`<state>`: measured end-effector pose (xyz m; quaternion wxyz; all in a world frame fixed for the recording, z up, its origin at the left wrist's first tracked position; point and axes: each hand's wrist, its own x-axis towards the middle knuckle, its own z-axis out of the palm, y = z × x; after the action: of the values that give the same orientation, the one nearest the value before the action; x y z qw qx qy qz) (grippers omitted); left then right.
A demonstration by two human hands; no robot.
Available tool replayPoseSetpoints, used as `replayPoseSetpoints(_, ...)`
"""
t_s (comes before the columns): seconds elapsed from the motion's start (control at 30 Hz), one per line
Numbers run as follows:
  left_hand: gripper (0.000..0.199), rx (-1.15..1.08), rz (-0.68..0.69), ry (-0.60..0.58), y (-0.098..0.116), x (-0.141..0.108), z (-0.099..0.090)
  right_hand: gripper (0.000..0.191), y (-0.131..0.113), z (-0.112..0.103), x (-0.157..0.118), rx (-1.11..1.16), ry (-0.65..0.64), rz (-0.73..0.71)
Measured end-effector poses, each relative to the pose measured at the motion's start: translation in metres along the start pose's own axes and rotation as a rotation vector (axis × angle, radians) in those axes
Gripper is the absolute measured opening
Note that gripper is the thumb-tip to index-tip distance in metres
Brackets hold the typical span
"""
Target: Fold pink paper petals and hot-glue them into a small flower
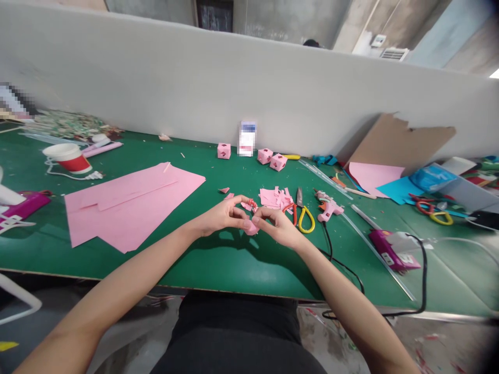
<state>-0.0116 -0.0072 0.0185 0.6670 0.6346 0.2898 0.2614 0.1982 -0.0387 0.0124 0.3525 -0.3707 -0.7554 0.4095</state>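
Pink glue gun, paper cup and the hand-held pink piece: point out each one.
Pink glue gun (330, 206): head view, on its body.
Paper cup (75, 163): head view, on its red side.
Pink piece (251, 228): head view, on its uncovered lower part.

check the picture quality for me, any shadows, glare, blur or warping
Head view: soft shadows lie on the green table below the left hand and right hand, and a pale sheen washes its right end; also in the head view, the forearms look stretched toward the lower corners, the right-hand corners darken, the upright white-and-blue item is pixelated, and the pink piece shows little fine detail.
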Motion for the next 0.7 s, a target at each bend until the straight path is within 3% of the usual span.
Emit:
replayPoseSetpoints(0.2, 0.06, -0.021, 0.011, 0.005, -0.003, 0.001, -0.001, 0.042, 0.008, 0.003, 0.002, 0.094, -0.021, 0.048)
replayPoseSetpoints(0.47, 0.067, -0.058, -0.054, 0.075, -0.007, 0.006, -0.004, 0.046, 0.012, 0.001, 0.006, 0.099, 0.055, 0.054)
replayPoseSetpoints(0.7, 0.061, -0.081, -0.007, 0.184, -0.011, 0.009, -0.006, 0.044, 0.015, -0.001, 0.007, 0.077, 0.187, 0.039)
